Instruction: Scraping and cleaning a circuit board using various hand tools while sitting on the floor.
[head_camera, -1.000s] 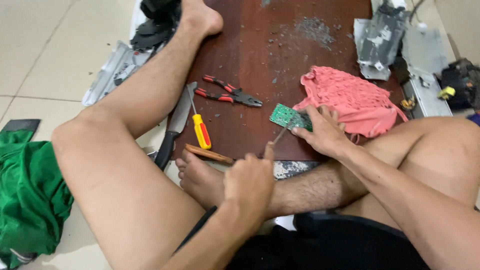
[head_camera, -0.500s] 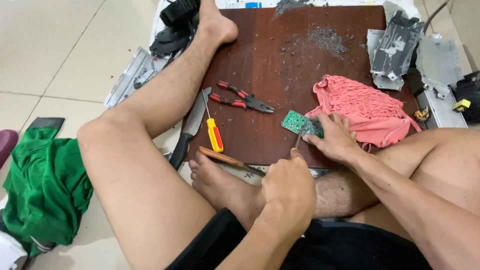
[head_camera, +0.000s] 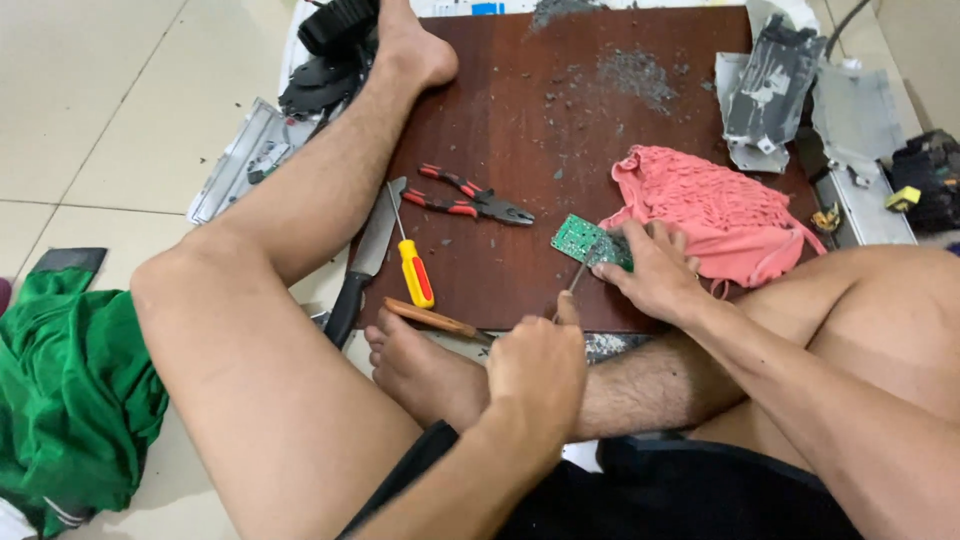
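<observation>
The small green circuit board (head_camera: 588, 242) is pinned flat on the brown wooden board (head_camera: 520, 120) under the right hand's (head_camera: 655, 270) fingers, while a thin tool (head_camera: 571, 283) is gripped in the clenched left hand (head_camera: 535, 370) just beside it.

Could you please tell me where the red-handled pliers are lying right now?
In the head view, the red-handled pliers lie on the brown board, left of the green circuit board and just right of the yellow-handled screwdriver.
</observation>
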